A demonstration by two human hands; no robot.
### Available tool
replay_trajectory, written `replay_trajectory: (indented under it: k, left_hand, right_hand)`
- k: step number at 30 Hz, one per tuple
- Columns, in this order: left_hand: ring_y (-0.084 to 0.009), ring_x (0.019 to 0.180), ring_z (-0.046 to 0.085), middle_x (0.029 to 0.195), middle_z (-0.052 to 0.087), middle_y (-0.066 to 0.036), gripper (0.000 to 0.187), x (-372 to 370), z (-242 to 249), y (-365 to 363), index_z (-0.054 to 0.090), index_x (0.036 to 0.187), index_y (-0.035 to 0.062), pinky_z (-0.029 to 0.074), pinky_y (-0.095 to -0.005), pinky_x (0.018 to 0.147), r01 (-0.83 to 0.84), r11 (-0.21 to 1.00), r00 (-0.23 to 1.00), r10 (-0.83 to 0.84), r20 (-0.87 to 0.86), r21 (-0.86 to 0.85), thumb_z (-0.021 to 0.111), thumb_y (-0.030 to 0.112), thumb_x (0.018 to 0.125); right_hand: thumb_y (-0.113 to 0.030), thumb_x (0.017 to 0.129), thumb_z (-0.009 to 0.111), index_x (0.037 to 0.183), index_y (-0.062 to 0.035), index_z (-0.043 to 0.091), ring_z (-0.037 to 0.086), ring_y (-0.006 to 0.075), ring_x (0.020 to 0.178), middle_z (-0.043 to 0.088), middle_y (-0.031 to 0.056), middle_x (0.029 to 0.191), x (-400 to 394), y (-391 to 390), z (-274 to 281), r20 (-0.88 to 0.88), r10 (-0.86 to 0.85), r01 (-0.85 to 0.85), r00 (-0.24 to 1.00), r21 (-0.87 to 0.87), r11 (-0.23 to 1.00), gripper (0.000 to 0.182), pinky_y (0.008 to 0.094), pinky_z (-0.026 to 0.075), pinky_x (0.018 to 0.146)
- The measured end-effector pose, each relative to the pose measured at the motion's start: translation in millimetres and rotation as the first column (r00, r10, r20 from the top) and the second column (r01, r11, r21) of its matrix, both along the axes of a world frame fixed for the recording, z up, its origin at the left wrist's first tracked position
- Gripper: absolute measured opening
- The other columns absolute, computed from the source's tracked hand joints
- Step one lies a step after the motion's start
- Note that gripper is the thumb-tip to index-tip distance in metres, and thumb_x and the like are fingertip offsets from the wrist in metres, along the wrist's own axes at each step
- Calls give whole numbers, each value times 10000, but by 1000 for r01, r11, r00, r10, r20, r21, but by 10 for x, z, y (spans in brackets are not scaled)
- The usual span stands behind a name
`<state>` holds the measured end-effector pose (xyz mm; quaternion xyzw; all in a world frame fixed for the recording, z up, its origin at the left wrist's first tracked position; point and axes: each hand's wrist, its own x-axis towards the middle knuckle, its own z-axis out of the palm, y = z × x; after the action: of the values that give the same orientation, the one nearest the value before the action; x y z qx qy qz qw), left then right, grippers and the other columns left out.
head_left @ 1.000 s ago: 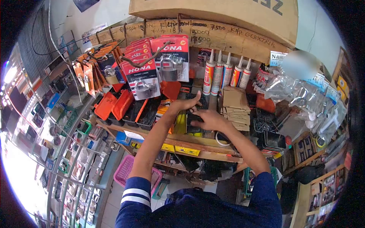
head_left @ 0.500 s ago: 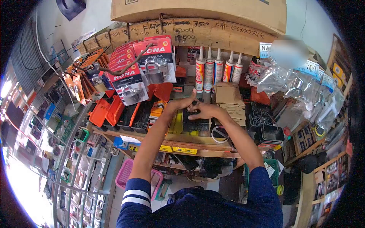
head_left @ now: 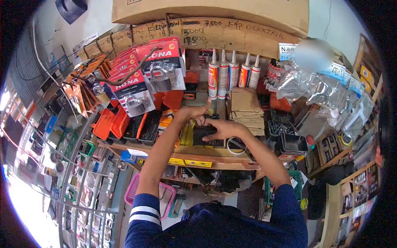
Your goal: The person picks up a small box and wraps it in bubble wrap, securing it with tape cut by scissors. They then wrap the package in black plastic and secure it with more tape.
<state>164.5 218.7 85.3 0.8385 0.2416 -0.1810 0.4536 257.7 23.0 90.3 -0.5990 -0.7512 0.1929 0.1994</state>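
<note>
My left hand (head_left: 194,113) is over the bench, one digit stretched up and apart from the others, which point down toward my right hand. No held thing shows in it. My right hand (head_left: 222,129) hovers over a black tray (head_left: 202,136), thumb and fingers spread. The fingertips of both hands are close together; whether they touch is hard to tell. Small dark items (head_left: 212,117) lie just behind the fingers, too small to name. A yellow piece (head_left: 187,134) lies left of the tray, and a white ring-shaped roll (head_left: 236,146) sits below my right wrist.
Sealant tubes (head_left: 222,78) stand at the back, beside a stack of brown cardboard pieces (head_left: 246,105). Carded padlocks (head_left: 161,76) hang at left above orange and black bins (head_left: 109,124). Clear plastic packs (head_left: 320,93) hang at right, above a bin of screws or nails (head_left: 281,126).
My right hand's fingers have spread and moved slightly apart from my left hand. The dark thing seen between the hands is lower or behind the fingers now. The view has shifted a little.
</note>
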Motion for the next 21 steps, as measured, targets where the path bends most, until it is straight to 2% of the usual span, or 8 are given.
replay_trajectory:
  k: [3, 6, 8, 11, 14, 17, 20, 21]
  left_hand:
    - [-198, 849, 643, 996, 719, -112, 1219, 56, -39, 20, 419, 1506, 59, 489, -310, 680, 38, 997, 980, -50, -190, -64, -20, 937, 784]
    - [-242, 950, 672, 1039, 727, -117, 1056, 161, -347, 191, 509, 1416, 37, 525, -346, 743, 103, 981, 984, -76, -162, 163, 68, 848, 904]
    - [-374, 1123, 629, 1169, 683, -235, 886, 74, -356, 163, 626, 1305, 77, 483, -458, 975, 175, 909, 931, -277, 236, 378, 455, 826, 863]
    - [-408, 1142, 617, 1191, 678, -233, 650, 336, -958, 550, 667, 1230, 60, 471, -442, 1001, 29, 905, 815, -268, 514, 425, 735, 559, 818]
    - [-408, 1182, 602, 1176, 687, -216, 530, 271, -793, 429, 707, 1156, 59, 469, -444, 1008, 87, 750, 876, -371, 308, 655, 824, 363, 738]
    - [-361, 1148, 626, 1140, 695, -221, 410, 283, -594, 301, 727, 1059, 44, 487, -427, 966, 201, 757, 936, -336, 106, 622, 820, 260, 724]
    - [-305, 984, 677, 1033, 717, -190, 309, 259, -565, 285, 721, 955, 28, 530, -404, 834, 264, 838, 907, -384, 174, 477, 807, 208, 720]
    - [-305, 984, 677, 1033, 717, -190, 309, 264, -582, 302, 721, 955, 28, 530, -404, 834, 267, 837, 905, -388, 174, 478, 807, 208, 720]
  right_hand:
    - [-631, 876, 673, 1286, -40, 586, 634, 309, 1117, 634, 168, 1287, 79, 153, 3, -40, -32, 21, 999, -263, 965, 725, 419, 485, 940]
    - [-707, 865, 626, 1262, -36, 651, 660, 291, 1063, 691, 186, 1180, 133, 206, -8, 113, -164, 194, 980, -353, 915, 780, 400, 493, 924]
    - [-721, 841, 644, 1215, -39, 671, 682, 295, 1012, 712, 210, 1071, 232, 262, -213, 102, -177, 185, 979, -77, 980, 778, 403, 511, 897]
    - [-705, 817, 681, 1208, -34, 668, 684, 335, 1002, 702, 229, 1061, 70, 153, 94, 178, -260, 298, 949, -236, 925, 776, 429, 521, 896]
    - [-658, 795, 724, 1195, -9, 657, 682, 376, 965, 698, 236, 988, -67, -11, 109, 93, -301, 298, 949, 45, 953, 765, 457, 527, 890]
    - [-628, 761, 758, 1281, -21, 609, 654, 395, 1030, 681, 231, 1072, -265, -113, 7, 211, -322, 299, 923, 136, 945, 813, 479, 505, 931]
    - [-631, 744, 763, 1371, -59, 551, 612, 396, 1131, 629, 238, 1220, -310, -268, -219, 212, -266, 181, 941, 351, 919, 875, 487, 472, 985]
    - [-637, 746, 761, 1451, -84, 478, 566, 408, 1200, 575, 248, 1304, -279, -269, -194, 255, -231, 164, 939, 258, 952, 939, 492, 446, 1020]
